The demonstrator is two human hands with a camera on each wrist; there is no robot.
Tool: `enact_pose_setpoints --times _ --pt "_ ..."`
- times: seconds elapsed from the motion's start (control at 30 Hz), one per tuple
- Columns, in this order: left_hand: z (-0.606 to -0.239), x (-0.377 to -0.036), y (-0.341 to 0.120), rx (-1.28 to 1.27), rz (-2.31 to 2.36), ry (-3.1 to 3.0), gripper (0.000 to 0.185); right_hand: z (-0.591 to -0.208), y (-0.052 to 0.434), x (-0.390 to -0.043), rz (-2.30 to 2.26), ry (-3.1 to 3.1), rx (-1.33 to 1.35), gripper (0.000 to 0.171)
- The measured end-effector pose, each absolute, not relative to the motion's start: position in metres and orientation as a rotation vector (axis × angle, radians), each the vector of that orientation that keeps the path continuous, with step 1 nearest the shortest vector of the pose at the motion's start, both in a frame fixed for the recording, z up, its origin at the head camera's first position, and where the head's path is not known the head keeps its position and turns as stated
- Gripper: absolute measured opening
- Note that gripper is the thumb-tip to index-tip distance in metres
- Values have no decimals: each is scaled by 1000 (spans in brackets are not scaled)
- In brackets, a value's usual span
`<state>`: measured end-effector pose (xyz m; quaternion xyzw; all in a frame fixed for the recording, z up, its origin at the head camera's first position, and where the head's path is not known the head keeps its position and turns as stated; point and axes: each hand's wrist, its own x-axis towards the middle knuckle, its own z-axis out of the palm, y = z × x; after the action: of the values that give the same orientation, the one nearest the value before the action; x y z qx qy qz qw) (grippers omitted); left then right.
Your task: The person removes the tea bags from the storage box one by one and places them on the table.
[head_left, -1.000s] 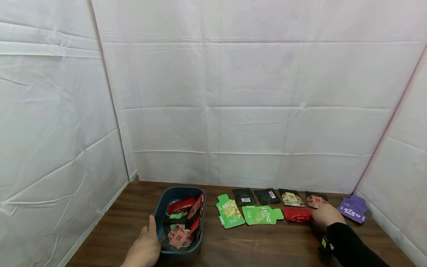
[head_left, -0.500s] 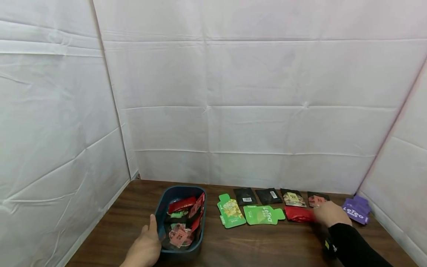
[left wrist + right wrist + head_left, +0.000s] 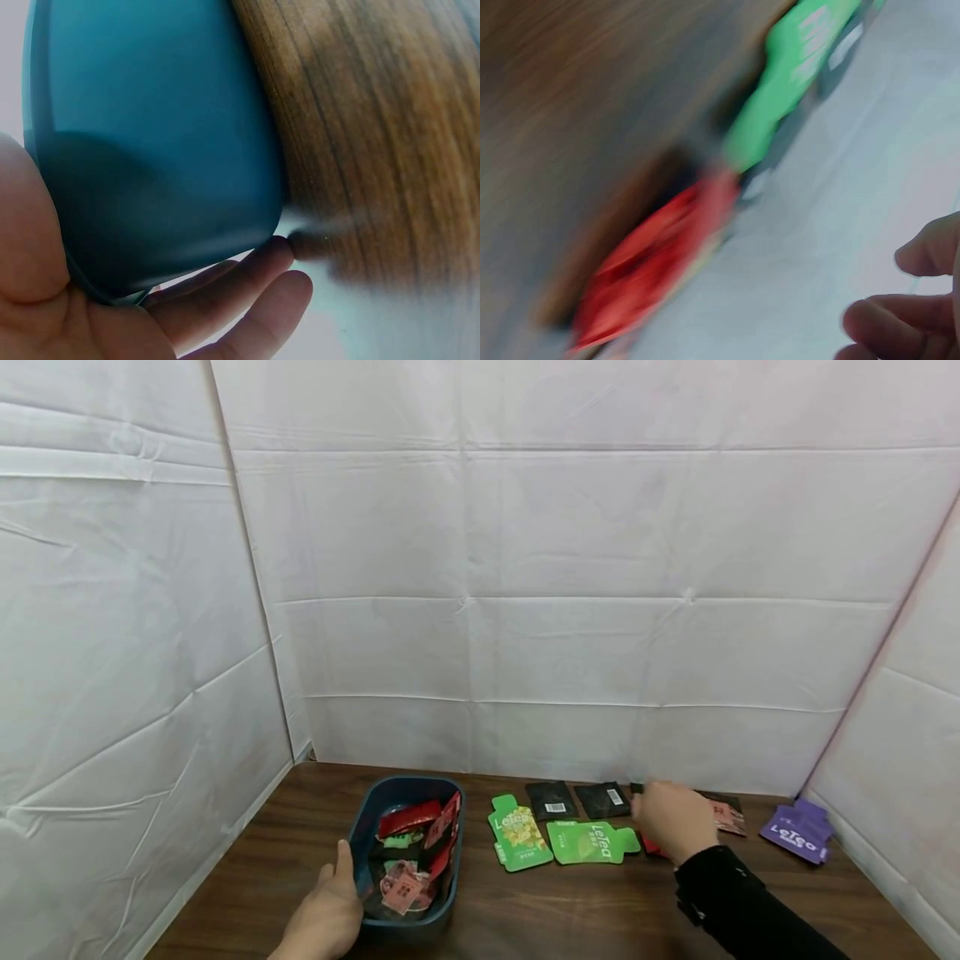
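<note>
Over the bench [image 3: 570, 910], the right hand [image 3: 670, 820] hovers with loosely curled, empty fingers [image 3: 900, 319] above the red packet [image 3: 652, 274]; a careless sweep may disturb neighbouring green packets [image 3: 591, 842]. Left hand [image 3: 324, 917] grips the blue bin [image 3: 363, 827].

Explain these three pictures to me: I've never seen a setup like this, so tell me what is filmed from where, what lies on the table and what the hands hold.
No machine here: a person works with bare hands and wears three cameras. The wide picture comes from the head and looks down at a brown table inside white sheets. The other two come from the wrists.

The left hand grips the near corner of a blue tub full of small packets; its wrist camera shows that tub's wall close up.

The right hand, in a black sleeve, hovers over a row of packets: two green ones, black ones, a red one and a purple one at the far right. Its wrist picture is blurred, but shows loosely curled fingers holding nothing.
</note>
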<state>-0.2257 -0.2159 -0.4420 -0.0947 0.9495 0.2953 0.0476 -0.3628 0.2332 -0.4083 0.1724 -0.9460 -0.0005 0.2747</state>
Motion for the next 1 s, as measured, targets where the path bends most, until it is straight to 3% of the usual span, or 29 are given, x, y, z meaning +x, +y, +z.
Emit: enact_pose_setpoints --times 0.07,0.1,0.23,0.37,0.77,1.0 --pt "-442 -226 -216 -292 899 2897 71 -404 210 -363 -62 -2432 563 18" --pt "-442 -226 -216 -289 900 2897 71 -401 197 -362 -37 -2413 573 21" --pt "-442 -228 -215 -294 906 2870 71 -389 148 -354 -146 -2399 691 65" --pt "-441 -231 -215 -334 900 2827 71 -384 102 -345 -241 -2346 804 81" --pt "-440 -229 -215 -342 889 2843 71 -399 -1 -315 -367 -2409 1145 92" --pt "-441 -229 -215 -328 896 2857 72 -407 -24 -306 -541 -2540 1128 82"
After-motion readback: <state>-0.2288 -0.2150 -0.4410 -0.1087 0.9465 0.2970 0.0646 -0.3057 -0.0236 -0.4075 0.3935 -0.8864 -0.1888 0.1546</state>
